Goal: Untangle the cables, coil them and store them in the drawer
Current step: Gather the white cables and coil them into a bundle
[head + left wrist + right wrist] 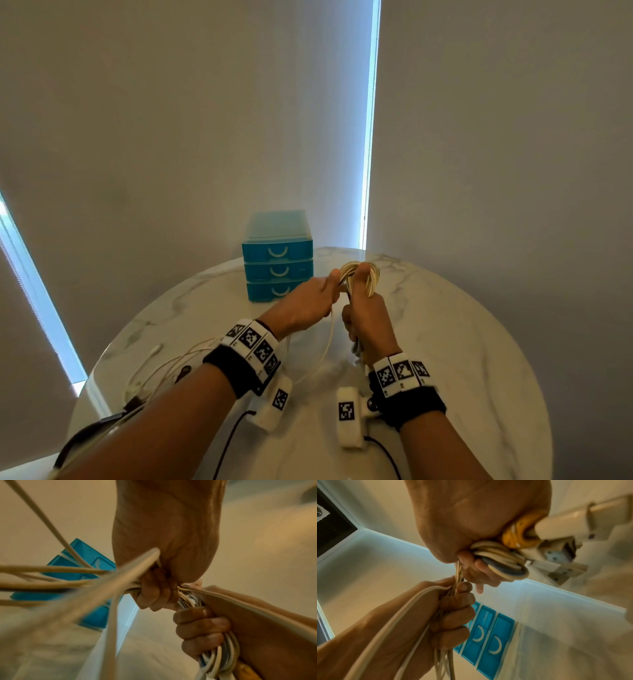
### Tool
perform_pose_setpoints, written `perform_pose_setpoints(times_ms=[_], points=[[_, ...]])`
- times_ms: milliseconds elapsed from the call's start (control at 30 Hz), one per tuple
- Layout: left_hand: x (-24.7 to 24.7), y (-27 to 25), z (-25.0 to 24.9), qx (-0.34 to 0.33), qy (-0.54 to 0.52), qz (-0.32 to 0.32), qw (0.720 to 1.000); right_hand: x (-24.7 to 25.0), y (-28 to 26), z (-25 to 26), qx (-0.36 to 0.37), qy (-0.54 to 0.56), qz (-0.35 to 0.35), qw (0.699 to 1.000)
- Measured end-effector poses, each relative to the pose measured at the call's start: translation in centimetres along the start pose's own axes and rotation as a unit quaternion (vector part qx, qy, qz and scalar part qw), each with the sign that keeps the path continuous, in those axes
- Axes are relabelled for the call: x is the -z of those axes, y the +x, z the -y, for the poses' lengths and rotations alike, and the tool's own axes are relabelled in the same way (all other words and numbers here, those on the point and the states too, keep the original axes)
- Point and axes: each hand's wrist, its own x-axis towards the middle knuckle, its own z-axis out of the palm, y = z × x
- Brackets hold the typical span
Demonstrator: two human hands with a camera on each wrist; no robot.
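A coil of white cables (374, 278) is held upright above the marble table (462, 342), just right of the blue three-drawer unit (277, 257). My right hand (364, 308) grips the coil in a fist, thumb up across the loops. The right wrist view shows the coil (501, 555) in that fist (479, 569), with USB plugs (559, 557) and a yellow band (518, 536) beside it. My left hand (310, 301) grips loose strands right beside the coil; its fingers (152, 595) curl round them. A strand (329, 339) hangs from it to the table.
All three drawers of the unit (489, 635) are closed. A loose tangle of white cables and plugs (154, 370) lies on the table's left side. Black leads (229, 442) run across the near table edge. Window blinds stand behind the table.
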Motion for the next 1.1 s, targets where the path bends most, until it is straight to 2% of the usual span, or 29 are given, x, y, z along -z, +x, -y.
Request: perform_pose_setpoints(times_ms=[167,233,333,400,433,467,533,600,633,700,800,867,1100], points=[[0.5,-0.5,-0.9,-0.013,0.001,0.010,1.000,-0.2,-0.5,0.6,0.016,0.088,0.022,0.996],[0.9,-0.6,-1.4,0.014,-0.002,0.025,1.000,0.0,-0.3,0.5,0.019,0.118,0.022,0.993],[1.9,-0.8,-1.7,0.091,-0.042,0.113,0.989,0.0,0.0,0.1,0.020,0.124,0.019,0.992],[2.7,-1.0,-1.3,0.107,-0.034,0.176,0.978,0.1,0.2,0.0,0.025,0.141,0.024,0.989],[3.3,-1.1,-1.0,0.102,-0.007,0.180,0.978,0.2,0.1,0.0,0.030,0.156,0.029,0.987],[3.8,-1.2,-1.0,0.090,0.033,0.160,0.983,0.2,0.1,0.1,0.034,0.162,0.029,0.986],[4.9,-1.3,-1.6,0.057,0.103,0.054,0.992,-0.1,0.2,-0.2,0.039,0.137,0.018,0.990],[5.7,-0.9,-2.6,-0.011,0.102,-0.042,0.994,-0.5,0.2,-0.4,0.046,0.094,0.012,0.994],[6.0,-0.7,-3.3,-0.046,0.117,-0.057,0.990,-0.7,0.2,-0.4,0.054,0.076,0.014,0.996],[6.5,-0.4,-4.4,-0.099,0.200,-0.050,0.973,-0.9,0.3,-0.4,0.067,0.059,0.015,0.996],[6.4,0.1,-6.1,-0.115,0.277,-0.024,0.954,-0.9,0.9,-0.9,0.081,0.046,0.003,0.996],[6.0,0.3,-7.0,-0.124,0.298,-0.017,0.946,-0.9,1.2,-1.2,0.100,0.030,-0.009,0.994],[5.3,0.3,-7.7,-0.169,0.325,-0.079,0.927,-1.4,1.9,-1.2,0.136,-0.017,-0.017,0.990]])
